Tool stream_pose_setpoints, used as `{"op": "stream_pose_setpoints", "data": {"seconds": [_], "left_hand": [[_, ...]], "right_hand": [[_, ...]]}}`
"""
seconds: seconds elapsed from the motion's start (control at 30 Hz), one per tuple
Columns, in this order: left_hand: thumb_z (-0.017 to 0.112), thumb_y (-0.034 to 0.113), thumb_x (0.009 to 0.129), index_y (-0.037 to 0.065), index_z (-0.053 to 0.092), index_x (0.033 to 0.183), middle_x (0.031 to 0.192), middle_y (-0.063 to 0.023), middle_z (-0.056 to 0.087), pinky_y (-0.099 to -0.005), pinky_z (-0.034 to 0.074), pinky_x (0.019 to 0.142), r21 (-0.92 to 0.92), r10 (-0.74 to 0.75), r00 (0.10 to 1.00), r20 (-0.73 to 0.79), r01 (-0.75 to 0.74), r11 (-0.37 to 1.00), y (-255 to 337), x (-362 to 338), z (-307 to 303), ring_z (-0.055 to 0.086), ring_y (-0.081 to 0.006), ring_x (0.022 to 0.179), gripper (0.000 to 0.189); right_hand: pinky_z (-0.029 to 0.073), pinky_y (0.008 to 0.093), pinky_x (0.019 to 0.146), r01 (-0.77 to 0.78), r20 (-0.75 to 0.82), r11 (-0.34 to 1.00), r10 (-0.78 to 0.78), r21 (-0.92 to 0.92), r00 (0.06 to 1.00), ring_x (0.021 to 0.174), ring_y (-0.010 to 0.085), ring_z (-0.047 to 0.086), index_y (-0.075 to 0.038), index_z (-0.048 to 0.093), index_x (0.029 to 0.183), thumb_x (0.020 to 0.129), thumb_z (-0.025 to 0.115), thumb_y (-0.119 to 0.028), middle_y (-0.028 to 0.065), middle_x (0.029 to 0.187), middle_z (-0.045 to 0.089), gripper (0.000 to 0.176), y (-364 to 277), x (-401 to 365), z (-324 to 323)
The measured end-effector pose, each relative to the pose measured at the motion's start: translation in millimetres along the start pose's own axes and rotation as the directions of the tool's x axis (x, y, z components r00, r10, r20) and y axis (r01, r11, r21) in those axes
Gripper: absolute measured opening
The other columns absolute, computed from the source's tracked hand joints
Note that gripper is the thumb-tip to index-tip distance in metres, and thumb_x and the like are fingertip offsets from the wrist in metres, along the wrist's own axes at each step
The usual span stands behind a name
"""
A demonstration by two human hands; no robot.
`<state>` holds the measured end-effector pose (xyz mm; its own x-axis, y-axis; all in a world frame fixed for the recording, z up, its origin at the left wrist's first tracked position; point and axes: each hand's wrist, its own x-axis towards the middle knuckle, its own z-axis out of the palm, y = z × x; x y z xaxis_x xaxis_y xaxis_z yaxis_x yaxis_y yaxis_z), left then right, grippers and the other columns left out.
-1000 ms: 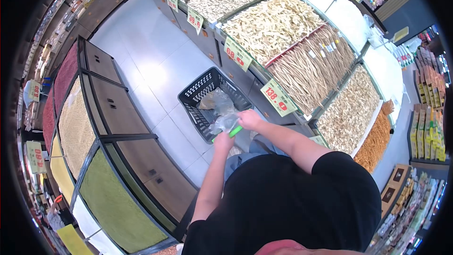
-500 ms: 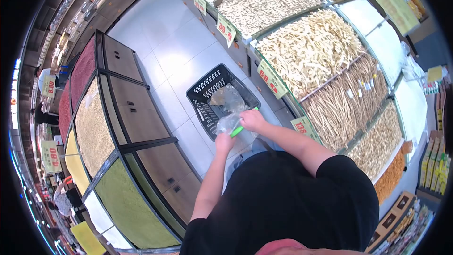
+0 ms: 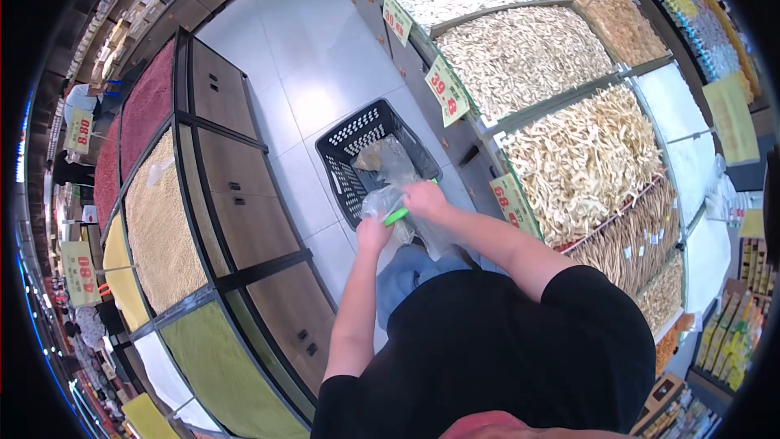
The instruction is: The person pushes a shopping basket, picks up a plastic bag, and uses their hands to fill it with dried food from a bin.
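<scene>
In front of my body, a black shopping basket (image 3: 331, 164) with holes in its walls stands on the floor. A green handle bar (image 3: 396, 216) crosses its near side, between my two hands. My left hand (image 3: 374, 233) is closed on a clear plastic bag (image 3: 379, 202) at the left end of the bar. My right hand (image 3: 424, 198) is closed over the bar's right part, with clear plastic also around it and hanging below. Whether each hand grips the bar as well as the plastic is hard to tell. Inside the basket lies a bagged light-brown item (image 3: 380, 154).
To the right runs a counter with bins of dried white strips (image 3: 585, 162), brown sticks (image 3: 630, 232) and pale slices (image 3: 528, 57), with price cards (image 3: 447, 89). Left are grain bins, one green (image 3: 231, 366), above wooden cabinets (image 3: 240, 187). Tiled aisle floor (image 3: 301, 41) lies ahead.
The view has shifted forward along the aisle; the counter bins slide down and right. The basket keeps nearly the same place before me. Both hands stay closed at the bar and plastic.
</scene>
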<state>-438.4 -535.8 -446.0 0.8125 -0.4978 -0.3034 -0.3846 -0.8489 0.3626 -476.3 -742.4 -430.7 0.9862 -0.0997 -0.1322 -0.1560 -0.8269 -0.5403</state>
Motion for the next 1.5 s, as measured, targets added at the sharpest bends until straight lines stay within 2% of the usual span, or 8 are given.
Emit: {"op": "stream_pose_setpoints", "data": {"seconds": [0.13,0.43,0.53,0.63,0.73,0.97,1.27,1.5], "left_hand": [[0.073,0.034,0.082,0.017,0.070,0.109,0.093,-0.0173,0.073,-0.0518,0.058,0.079,-0.015,0.015,1.000,0.019,-0.015,1.000,-24,69,-36,0.071,-0.0395,0.089,0.032],[0.070,0.035,0.084,0.017,0.069,0.117,0.101,-0.0192,0.073,-0.0509,0.057,0.084,-0.033,0.064,0.998,-0.009,-0.064,0.997,-77,217,-112,0.071,-0.0396,0.094,0.037],[0.070,0.037,0.085,0.019,0.068,0.122,0.107,-0.0188,0.073,-0.0511,0.057,0.086,0.042,0.005,0.997,0.083,-0.008,0.999,-96,272,-128,0.071,-0.0399,0.097,0.041],[0.069,0.039,0.086,0.020,0.066,0.127,0.111,-0.0183,0.072,-0.0513,0.057,0.086,0.037,0.041,0.999,0.019,-0.042,0.998,-109,318,-151,0.071,-0.0402,0.098,0.045],[0.070,0.040,0.086,0.020,0.064,0.130,0.111,-0.0180,0.073,-0.0511,0.058,0.087,0.066,-0.014,0.996,0.092,0.008,0.998,-120,365,-178,0.071,-0.0401,0.099,0.048],[0.072,0.037,0.088,0.015,0.074,0.115,0.104,-0.0184,0.073,-0.0489,0.056,0.083,0.045,0.017,0.998,0.055,-0.020,0.999,-157,483,-218,0.070,-0.0399,0.097,0.035],[0.076,0.029,0.084,0.017,0.071,0.114,0.101,-0.0193,0.073,-0.0521,0.058,0.078,0.069,0.081,0.997,0.013,-0.082,0.994,-208,641,-290,0.071,-0.0413,0.090,0.033],[0.075,0.032,0.084,0.020,0.066,0.122,0.099,-0.0196,0.072,-0.0525,0.058,0.077,0.113,0.092,0.996,0.003,-0.092,0.989,-243,746,-341,0.071,-0.0407,0.087,0.041]], "right_hand": [[0.052,0.0549,0.082,0.003,0.003,1.000,-0.003,-0.006,1.000,0.087,0.0392,0.070,-0.007,0.070,0.090,0.086,0.055,-0.028,0.0197,0.089,0.072,0.026,-2,79,-4],[0.054,0.0541,0.083,-0.111,0.047,0.994,0.111,0.008,0.993,0.087,0.0405,0.070,-0.004,0.068,0.084,0.083,0.057,-0.026,0.0203,0.087,0.072,0.025,-27,245,-26],[0.054,0.0532,0.083,-0.084,0.021,0.996,0.084,0.006,0.996,0.088,0.0402,0.070,-0.006,0.069,0.085,0.084,0.057,-0.026,0.0194,0.088,0.072,0.024,-26,299,-29],[0.055,0.0538,0.079,0.017,-0.005,1.000,-0.017,0.005,1.000,0.082,0.0382,0.072,-0.006,0.070,0.087,0.087,0.055,-0.029,0.0195,0.085,0.073,0.028,-21,352,-33],[0.055,0.0528,0.078,0.044,-0.013,0.999,-0.044,0.005,0.999,0.082,0.0374,0.072,-0.007,0.071,0.089,0.087,0.055,-0.029,0.0182,0.085,0.073,0.027,-21,407,-41],[0.054,0.0528,0.079,0.023,0.040,0.996,-0.027,0.083,0.999,0.083,0.0372,0.071,-0.006,0.068,0.090,0.087,0.056,-0.026,0.0169,0.085,0.073,0.024,-21,530,-67],[0.054,0.0519,0.082,-0.017,0.030,0.996,0.015,0.086,0.999,0.087,0.0366,0.071,-0.005,0.068,0.091,0.087,0.056,-0.025,0.0174,0.089,0.073,0.023,-32,709,-94],[0.056,0.0511,0.080,-0.049,0.001,0.999,0.049,0.014,0.999,0.083,0.0378,0.072,-0.005,0.071,0.086,0.086,0.056,-0.024,0.0200,0.087,0.073,0.024,-49,827,-103]]}}
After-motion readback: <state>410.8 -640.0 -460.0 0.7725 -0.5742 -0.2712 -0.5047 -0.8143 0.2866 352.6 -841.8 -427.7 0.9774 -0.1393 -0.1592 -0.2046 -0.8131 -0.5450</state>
